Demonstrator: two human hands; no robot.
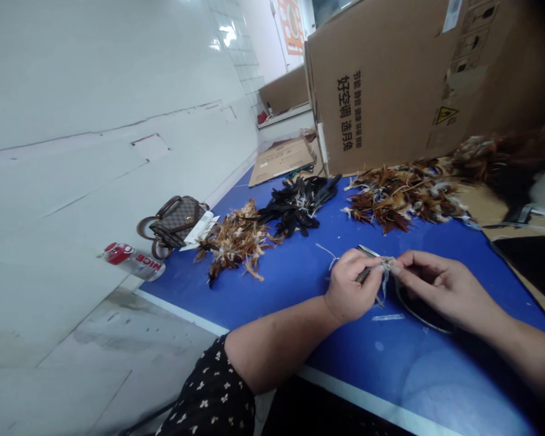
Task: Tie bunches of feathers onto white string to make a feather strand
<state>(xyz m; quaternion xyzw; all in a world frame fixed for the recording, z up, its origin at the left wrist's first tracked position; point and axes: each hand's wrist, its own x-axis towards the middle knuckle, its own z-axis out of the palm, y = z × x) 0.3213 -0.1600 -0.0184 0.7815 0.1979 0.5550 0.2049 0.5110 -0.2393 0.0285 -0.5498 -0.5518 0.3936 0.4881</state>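
My left hand (pixel 352 287) is closed, with a dark, slim piece that looks like a feather showing between its fingers. Thumb and fingers of my right hand (pixel 445 287) pinch the same small wispy feather tuft (pixel 387 264), so both hands meet at it. Pale thin strands hang down from the tuft. Beneath my right hand lies a dark curved loop (pixel 424 318), mostly hidden; its kind I cannot make out. A narrow clear strip (pixel 388 317) rests on the blue table (pixel 295 290) below the hands.
Beyond the hands lie piles of tan feathers (pixel 240 239), black feathers (pixel 302 203) and brown feathers (pixel 399 194). A large cardboard box (pixel 390 91) stands behind them. At the left, by the wall, are a patterned handbag (pixel 179 221) and a tilted can (pixel 136 260).
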